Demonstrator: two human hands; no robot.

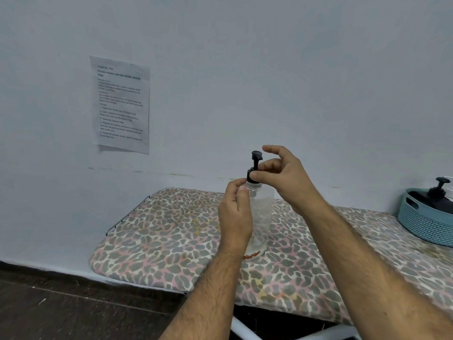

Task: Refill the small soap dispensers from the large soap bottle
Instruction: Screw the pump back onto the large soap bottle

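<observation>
Clear plastic, cylindrical small soap dispenser [261, 212] stands upright on the leopard-print padded ironing board [157, 244], roughly mid-board, near the wall side. Head view: left hand [235, 214] wraps the dispenser body just below the shoulder, fingers curled round it, steadying. Right hand [279, 173] pinches the black screw collar of the black pump top [255, 165] between thumb and forefinger; remaining fingers lifted, loosely spread. Judgement: step in hand is unscrewing the pump top; dispenser looks nearly empty, so filling has not begun. At far right, a blue ribbed plastic basket [426, 224] holds a second dark pump bottle [438, 190]; whether that is the large soap bottle cannot be told. White printed paper sheet [121, 104] is taped to the wall, left. Risks: board padding is soft, so twisting torque with a loose left grip could tip the dispenser; lifting the pump out quickly could drip residue from the dip tube onto the fabric; a slippery collar could let the pinch skid.
</observation>
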